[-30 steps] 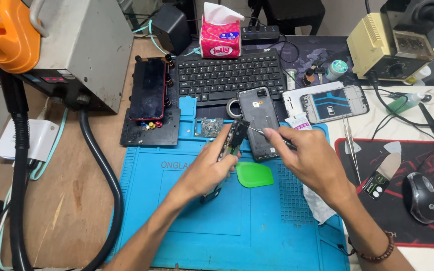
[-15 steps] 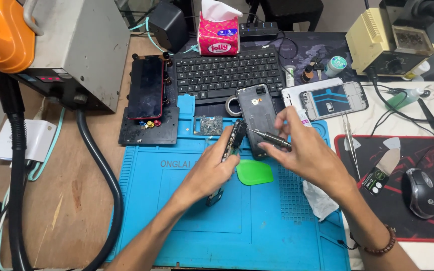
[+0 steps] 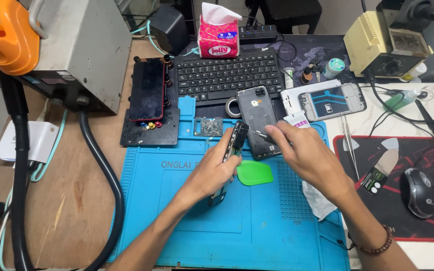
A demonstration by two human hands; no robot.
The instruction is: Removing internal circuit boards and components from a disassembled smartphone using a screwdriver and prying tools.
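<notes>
Phone part gripped edge-on in left hand (image 3: 216, 168); fine tool pinched in right hand (image 3: 305, 153).

Left hand closed around a narrow phone frame (image 3: 232, 150), held on edge and tilted above the blue work mat (image 3: 187, 221), upper end near the mat's top edge, lower end poking out below the palm. Right hand clenched on thin metal tweezers (image 3: 258, 133), tip just beside the frame's upper end; whether touching, cannot tell. Dark phone back cover (image 3: 256, 113) lying flat directly behind the tip, partly on the mat. Green plastic pick (image 3: 254, 173) on the mat between both hands. Small circuit board (image 3: 211, 126) near the mat's top edge. Black keyboard (image 3: 227, 75) beyond it. White phone housing (image 3: 327, 100) right of the cover. Computer mouse (image 3: 420, 193) on red-patterned pad far right.
</notes>
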